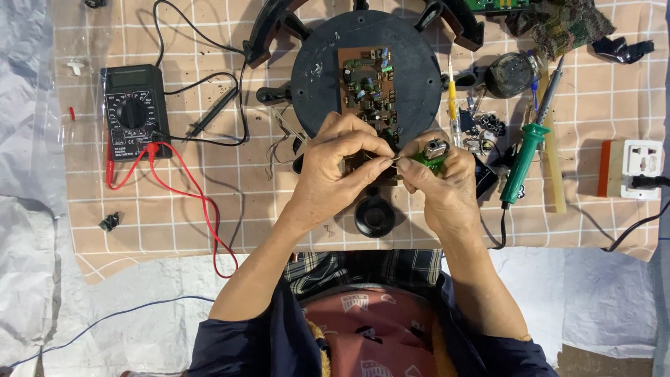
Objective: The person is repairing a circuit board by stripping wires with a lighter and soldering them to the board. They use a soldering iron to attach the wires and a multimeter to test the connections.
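Head view. Both hands meet at frame centre, over the lower edge of a round black base (363, 70) that carries a brown circuit board (368, 85). The left hand (342, 164) is pinched narrow, thumb and forefinger closed on a thin wire (388, 160) that runs across to the right hand. The right hand (440, 185) is closed around a green lighter (433, 157), its metal top showing above the fingers; its fingertips also meet the wire. Whether the lighter is lit cannot be told. A black knob (375, 216) lies just below the hands.

Left of frame: a black multimeter (134, 112) with red lead (188, 202) and black lead (209, 119) trailing over the checked cloth (244, 202). Right of centre: a yellow screwdriver (451, 98), a cluster of small parts (485, 129), and a green-handled soldering iron (525, 157) lying diagonally. Far right: a white socket block (638, 167) with a black plug in it.
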